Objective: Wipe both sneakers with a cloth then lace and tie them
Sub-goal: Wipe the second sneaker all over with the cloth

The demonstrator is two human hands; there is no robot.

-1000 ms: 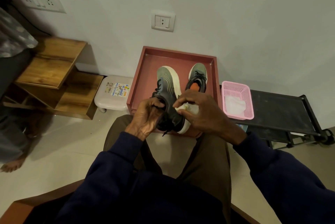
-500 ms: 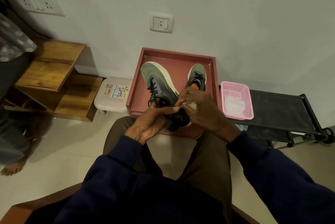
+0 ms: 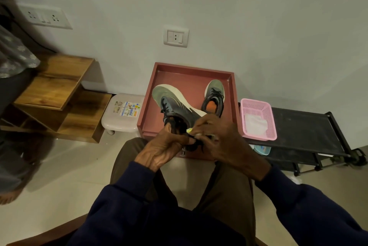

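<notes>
A: Where to look for the raised sneaker [image 3: 175, 106]?

B: Up in both hands, just over the near edge of the red tray [image 3: 191, 66]. Tipped onto its side — toe away and to the left, pale sole turned up and to the right, black laces loose.

A: And held how?

B: Gripped at the heel end by the left hand [image 3: 163, 146], with fingers curled round the collar. Covered on the other side by the right hand [image 3: 221, 140], with fingers bent down over the heel and pinching the wiping cloth [image 3: 189, 130] against it. Hard to see much of that cloth: only a pale yellowish corner between the two hands.

A: Second sneaker [image 3: 214, 100]?

B: Lying flat in the tray, toward the far right corner, toe to the wall. Orange insole showing, black laces across the top. Apart from the raised one.

A: Anything beside the tray?

B: To the right, a pink basket [image 3: 258, 106] on a black rack [image 3: 310, 126], with some white fabric [image 3: 254, 124] inside. To the left, a white stool [image 3: 119, 124] with a sticker, touching the tray or just beside it — cannot tell which. Further left, a wooden shelf [image 3: 55, 86]. On the wall above the tray, a socket plate [image 3: 175, 36].

A: Somebody else around?

B: At the far left edge, blurred: a bare foot [image 3: 8, 196] on the floor.
</notes>
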